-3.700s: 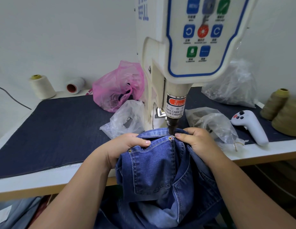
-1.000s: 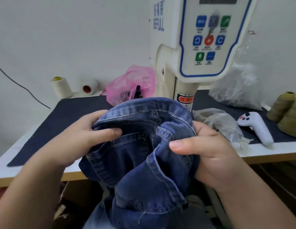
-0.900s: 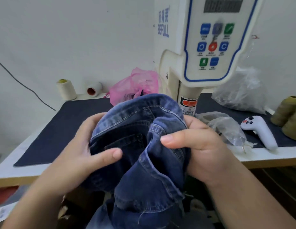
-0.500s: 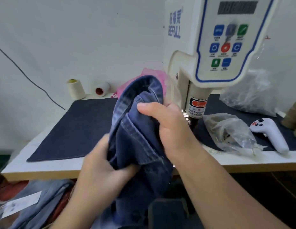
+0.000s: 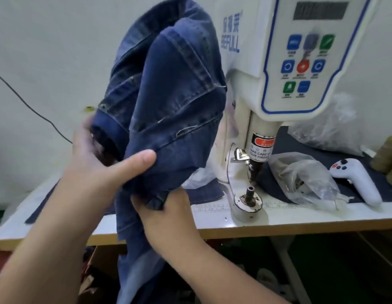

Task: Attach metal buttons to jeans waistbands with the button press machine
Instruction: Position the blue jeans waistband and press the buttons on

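Observation:
A pair of dark blue jeans [image 5: 168, 102] is lifted high, left of the white button press machine [image 5: 276, 69]. My left hand [image 5: 103, 163] grips the bunched denim from the left, thumb lying across the fabric. My right hand [image 5: 166, 218] holds a lower fold of the jeans from underneath. The press's lower die [image 5: 248, 195] on its round base stands bare, with the dark punch [image 5: 255, 170] above it. A clear bag of metal parts [image 5: 300, 178] lies right of the die.
A white handheld controller [image 5: 355, 178] rests on the dark denim mat [image 5: 284, 150] at the right. Another clear bag [image 5: 328, 126] sits behind it, thread cones [image 5: 387, 154] at the far right edge. A black cable [image 5: 30, 108] runs along the wall. The white table edge [image 5: 300, 224] faces me.
The jeans came off the press die and rose up to the left. My left hand moved up to grip the bundle; my right hand dropped to a lower fold.

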{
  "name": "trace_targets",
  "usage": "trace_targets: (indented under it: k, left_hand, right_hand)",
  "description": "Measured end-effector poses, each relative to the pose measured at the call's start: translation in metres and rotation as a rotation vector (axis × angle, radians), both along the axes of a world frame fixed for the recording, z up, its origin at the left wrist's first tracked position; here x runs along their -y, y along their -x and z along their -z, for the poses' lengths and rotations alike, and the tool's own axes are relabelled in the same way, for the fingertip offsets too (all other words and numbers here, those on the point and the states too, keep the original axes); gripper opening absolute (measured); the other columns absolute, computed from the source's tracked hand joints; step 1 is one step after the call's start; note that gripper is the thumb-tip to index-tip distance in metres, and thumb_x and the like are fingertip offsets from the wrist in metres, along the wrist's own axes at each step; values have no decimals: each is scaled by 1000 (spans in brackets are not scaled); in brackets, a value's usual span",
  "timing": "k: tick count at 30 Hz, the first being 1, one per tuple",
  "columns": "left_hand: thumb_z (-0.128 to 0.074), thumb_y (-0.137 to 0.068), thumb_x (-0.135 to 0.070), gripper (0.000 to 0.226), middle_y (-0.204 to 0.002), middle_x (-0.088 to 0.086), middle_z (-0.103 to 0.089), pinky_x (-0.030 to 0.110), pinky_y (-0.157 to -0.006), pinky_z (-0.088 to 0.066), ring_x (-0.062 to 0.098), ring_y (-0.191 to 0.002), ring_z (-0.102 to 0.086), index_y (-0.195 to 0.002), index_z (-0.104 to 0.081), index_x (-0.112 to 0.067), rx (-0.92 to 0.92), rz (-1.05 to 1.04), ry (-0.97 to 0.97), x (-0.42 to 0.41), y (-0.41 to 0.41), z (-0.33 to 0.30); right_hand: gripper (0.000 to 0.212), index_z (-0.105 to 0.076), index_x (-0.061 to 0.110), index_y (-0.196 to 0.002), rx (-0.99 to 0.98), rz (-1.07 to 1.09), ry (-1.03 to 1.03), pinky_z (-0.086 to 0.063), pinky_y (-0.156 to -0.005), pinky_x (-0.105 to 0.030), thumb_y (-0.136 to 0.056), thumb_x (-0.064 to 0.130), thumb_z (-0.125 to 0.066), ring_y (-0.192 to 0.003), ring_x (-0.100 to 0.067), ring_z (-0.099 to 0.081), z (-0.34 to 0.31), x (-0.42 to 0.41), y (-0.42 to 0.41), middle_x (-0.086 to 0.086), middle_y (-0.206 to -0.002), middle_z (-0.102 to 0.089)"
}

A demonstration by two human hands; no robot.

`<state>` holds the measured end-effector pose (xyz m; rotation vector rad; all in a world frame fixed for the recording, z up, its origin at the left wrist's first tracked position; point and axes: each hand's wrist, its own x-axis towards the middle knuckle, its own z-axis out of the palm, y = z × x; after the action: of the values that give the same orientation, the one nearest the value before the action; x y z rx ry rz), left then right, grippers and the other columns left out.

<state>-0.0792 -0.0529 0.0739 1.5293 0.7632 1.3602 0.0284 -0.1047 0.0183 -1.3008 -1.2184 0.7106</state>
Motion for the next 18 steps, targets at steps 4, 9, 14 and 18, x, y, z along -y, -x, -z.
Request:
trace_targets:
  k: [4, 9, 14, 18]
  left_hand:
    - [-90, -40, -68, 115, -124, 2, -68, 32, -77, -60, 16, -100, -71, -139, -51, -24, -43, 33, 118, -2, 10, 24]
    - [-76, -69, -28, 40, -96, -10, -77, 19, -65, -57, 6, -89, -73, -109, -69, -23, 67, -85, 65, -43, 28, 18]
    - [-81, -62, -27, 30, -88, 3, -77, 17, -48, -48, 17, -85, -73, -90, -74, -22, -63, -110, 16, -88, 34, 11]
    - [-82, -66, -31, 34, -91, 9, -76, 49, -72, -60, 30, -87, -74, -96, -71, -19, -243, -356, -116, -128, 40, -2]
  right_hand:
    - [16, -58, 18, -103, 174, -82, -141, -54, -74, -42, -88, 15, -60, -91, -27, -63, -27, -23, 7, -6, -96, -68]
    - [20, -50, 7, -92, 141, -300, -45, -42, -64, -29, -81, 0, -65, -77, -20, -56, -48, -48, 19, -3, -76, -55]
    - [61, -34, 23, -123, 121, -250, 52, -50, -99, -47, -77, 15, -73, -117, -29, -50, -41, -44, 34, -9, -123, -50]
    - [83, -16, 35, -149, 291, -233, 11, -33, -113, -45, -83, 22, -66, -132, -27, -30, -11, -29, 23, 2, -141, -27]
